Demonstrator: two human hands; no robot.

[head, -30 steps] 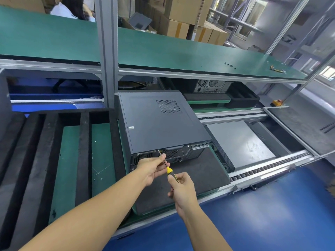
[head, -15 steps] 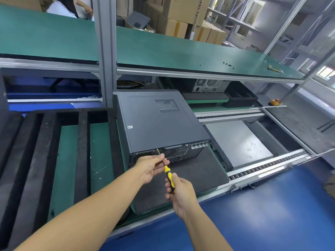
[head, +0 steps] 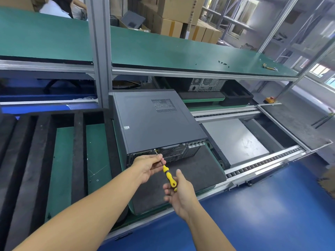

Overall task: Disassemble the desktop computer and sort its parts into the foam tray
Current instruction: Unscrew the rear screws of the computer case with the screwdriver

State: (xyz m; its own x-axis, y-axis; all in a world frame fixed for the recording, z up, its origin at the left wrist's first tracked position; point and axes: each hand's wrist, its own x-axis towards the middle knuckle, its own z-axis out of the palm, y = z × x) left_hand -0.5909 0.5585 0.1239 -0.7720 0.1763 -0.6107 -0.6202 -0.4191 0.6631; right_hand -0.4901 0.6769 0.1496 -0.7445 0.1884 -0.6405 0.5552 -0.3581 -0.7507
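Observation:
A dark grey desktop computer [head: 154, 122] lies flat on a black mat [head: 195, 171], its rear panel facing me. A yellow-and-black screwdriver [head: 168, 175] points at a screw near the top edge of that panel. My left hand [head: 148, 165] pinches the metal shaft just behind the tip. My right hand [head: 181, 194] holds the end of the handle loosely, thumb raised and fingers spread. The black foam tray [head: 41, 151] with long slots lies left of the computer; its slots show only green bench.
A grey metal post [head: 99, 51] rises behind the tray's right end. The upper green shelf carries small screws [head: 223, 63] and a tool [head: 269, 67]. Another computer [head: 206, 84] and a black foam box [head: 235, 96] sit behind. A roller rail [head: 262, 163] runs right.
My right hand's fingers have loosened on the handle, leaving more of the yellow grip showing. My left hand stays pinched on the shaft at the rear panel.

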